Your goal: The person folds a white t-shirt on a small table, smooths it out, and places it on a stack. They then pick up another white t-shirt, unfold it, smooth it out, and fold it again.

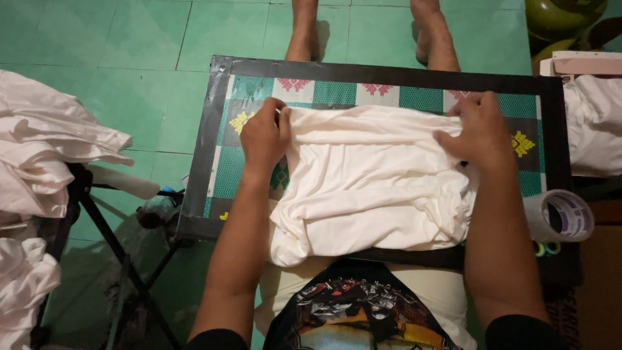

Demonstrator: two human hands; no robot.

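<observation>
White cloth [369, 188] lies crumpled on the patterned board [220, 136], near edge hanging off toward the person's lap. Left hand [264, 136] pinches the cloth's far-left corner, fingers curled shut on the fabric. Right hand [476, 129] grips the cloth's far-right corner, fingers bent over the edge, thumb toward the middle. Both hands sit at the cloth's far edge, well apart from each other. Board has a black border and a green, white and pink pattern. Tape roll [560, 217] sits just off the cloth's right side, at the board's corner. Pile of white fabric [45, 155] lies far left of the cloth, on a black stand [103, 227]. More white fabric [593, 123] lies right of the board. Bare legs [304, 32] on green tile floor [97, 39] beyond the board.
</observation>
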